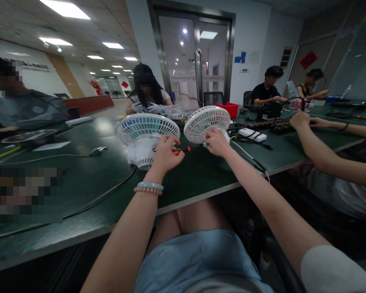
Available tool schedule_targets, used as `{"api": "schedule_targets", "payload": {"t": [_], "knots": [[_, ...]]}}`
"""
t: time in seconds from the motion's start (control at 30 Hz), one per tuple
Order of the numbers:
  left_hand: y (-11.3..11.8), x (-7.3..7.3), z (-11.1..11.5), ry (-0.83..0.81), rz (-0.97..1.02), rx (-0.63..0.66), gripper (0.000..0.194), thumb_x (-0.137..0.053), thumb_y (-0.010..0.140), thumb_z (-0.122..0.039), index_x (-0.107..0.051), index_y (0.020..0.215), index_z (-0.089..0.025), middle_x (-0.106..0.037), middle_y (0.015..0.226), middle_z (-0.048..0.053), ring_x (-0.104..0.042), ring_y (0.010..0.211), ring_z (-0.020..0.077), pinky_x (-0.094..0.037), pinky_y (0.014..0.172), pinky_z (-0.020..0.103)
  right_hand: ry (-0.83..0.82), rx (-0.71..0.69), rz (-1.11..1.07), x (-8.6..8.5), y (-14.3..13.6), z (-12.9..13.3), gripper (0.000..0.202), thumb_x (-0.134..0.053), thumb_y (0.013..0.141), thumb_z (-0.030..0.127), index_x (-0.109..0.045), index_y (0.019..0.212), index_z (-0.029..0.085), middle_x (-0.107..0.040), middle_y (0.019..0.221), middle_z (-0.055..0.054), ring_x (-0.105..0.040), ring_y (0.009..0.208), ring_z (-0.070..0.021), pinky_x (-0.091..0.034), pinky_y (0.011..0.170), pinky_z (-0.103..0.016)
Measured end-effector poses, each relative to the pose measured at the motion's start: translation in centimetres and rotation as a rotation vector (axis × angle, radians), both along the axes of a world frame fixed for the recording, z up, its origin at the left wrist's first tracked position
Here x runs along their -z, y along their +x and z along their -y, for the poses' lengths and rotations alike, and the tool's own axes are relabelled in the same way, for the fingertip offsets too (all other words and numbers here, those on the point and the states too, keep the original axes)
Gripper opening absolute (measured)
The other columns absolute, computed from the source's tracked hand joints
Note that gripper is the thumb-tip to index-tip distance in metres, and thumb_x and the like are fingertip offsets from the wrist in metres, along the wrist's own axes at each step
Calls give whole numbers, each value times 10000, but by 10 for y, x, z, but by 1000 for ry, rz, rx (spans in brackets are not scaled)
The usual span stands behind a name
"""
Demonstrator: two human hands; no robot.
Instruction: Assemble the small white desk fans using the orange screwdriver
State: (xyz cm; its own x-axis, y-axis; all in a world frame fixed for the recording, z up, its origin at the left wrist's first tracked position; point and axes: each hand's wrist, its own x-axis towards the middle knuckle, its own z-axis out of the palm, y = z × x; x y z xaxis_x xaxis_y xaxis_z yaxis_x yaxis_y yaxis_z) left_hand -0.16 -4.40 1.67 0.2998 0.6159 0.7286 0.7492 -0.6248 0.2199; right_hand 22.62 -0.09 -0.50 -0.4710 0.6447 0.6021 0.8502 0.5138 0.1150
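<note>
My left hand (167, 154) is closed around an orange-and-black handle (183, 150), which looks like a screwdriver's. It is right beside the white housing of a tilted desk fan (144, 151), whose round grille faces away from me. My right hand (217, 142) has its fingers curled together in front of a second, smaller white fan (207, 119). A small light-blue tip (204, 145) pokes out from those fingers; the rest of that piece is hidden. A thin dark line runs between the two hands, too faint to name.
A grey cord (102, 199) trails across the green table (110, 179) from the left fan. To the right lie a white power brick (252, 134) with black cable and a red bin (228, 109). Several people sit around the table; a neighbour's hands (300, 120) work close on my right.
</note>
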Motion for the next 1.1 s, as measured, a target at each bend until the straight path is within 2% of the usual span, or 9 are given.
{"api": "schedule_targets", "payload": {"t": [0.1, 0.23, 0.4, 0.47, 0.6, 0.67, 0.8, 0.9, 1.1], "knots": [[-2, 1, -5, -52, 118, 69, 195, -545, 594, -154, -527, 789, -159, -503, 963, 52, -527, 854, 169, -507, 678, 288, 8, 7, 16, 1, 0, 0, 184, -536, 778, 254, -693, 838, 178, -558, 1014, -86, -359, 1035, -261, -293, 855, -399], [-4, 3, -8, -139, 254, 94, 170, -579, 603, -181, -533, 766, -167, -538, 833, 22, -544, 771, 158, -486, 669, 289, 20, 9, 25, 1, 1, -1, 186, -536, 780, 257, -693, 825, 169, -563, 1003, -86, -367, 1025, -263, -297, 851, -398], [0, 3, -6, -307, 480, 146, 214, -634, 627, -239, -495, 778, -178, -545, 659, -13, -540, 552, 123, -422, 519, 236, 1, 5, 24, 0, 1, -1, 182, -540, 782, 259, -698, 822, 178, -567, 1008, -78, -367, 1024, -255, -296, 855, -396], [3, 3, -6, -332, 553, 130, 240, -647, 633, -265, -475, 781, -184, -536, 640, -22, -515, 488, 107, -387, 469, 220, 0, 9, 20, 0, 0, -1, 179, -545, 781, 263, -699, 824, 181, -567, 1012, -76, -364, 1026, -252, -292, 861, -396], [3, 4, -9, -251, 591, 39, 254, -665, 626, -286, -465, 746, -186, -504, 639, -28, -482, 498, 89, -333, 445, 194, 9, 14, 20, 1, 0, -2, 175, -555, 776, 268, -698, 825, 181, -567, 1017, -73, -364, 1029, -253, -290, 862, -391], [1, 3, -11, -228, 612, 35, 232, -655, 624, -264, -468, 734, -182, -507, 671, -22, -473, 519, 82, -323, 442, 186, 10, 11, 22, 1, 0, -3, 171, -560, 773, 270, -698, 823, 181, -567, 1017, -72, -366, 1027, -252, -291, 858, -388], [-2, 4, -16, -427, 796, 204, 134, -497, 674, -211, -446, 796, -190, -543, 755, -24, -396, 391, 44, -253, 342, 182, 7, 11, 24, 1, 1, -5, 172, -560, 774, 275, -697, 828, 186, -565, 1022, -73, -362, 1031, -250, -290, 855, -389], [-2, 5, -20, -545, 935, 312, 166, -414, 646, -179, -424, 811, -193, -559, 783, -28, -357, 323, 27, -199, 288, 176, 5, 16, 26, 1, 0, -5, 172, -562, 775, 279, -698, 832, 191, -566, 1023, -71, -357, 1034, -249, -290, 856, -390], [1, 1, -16, -557, 1044, 338, 222, -474, 638, -179, -382, 838, -209, -600, 799, -30, -390, 307, 36, -178, 265, 156, -18, 23, 26, 0, -1, -2, 172, -547, 783, 263, -697, 837, 198, -582, 1040, -67, -355, 1035, -250, -280, 863, -394]]}}
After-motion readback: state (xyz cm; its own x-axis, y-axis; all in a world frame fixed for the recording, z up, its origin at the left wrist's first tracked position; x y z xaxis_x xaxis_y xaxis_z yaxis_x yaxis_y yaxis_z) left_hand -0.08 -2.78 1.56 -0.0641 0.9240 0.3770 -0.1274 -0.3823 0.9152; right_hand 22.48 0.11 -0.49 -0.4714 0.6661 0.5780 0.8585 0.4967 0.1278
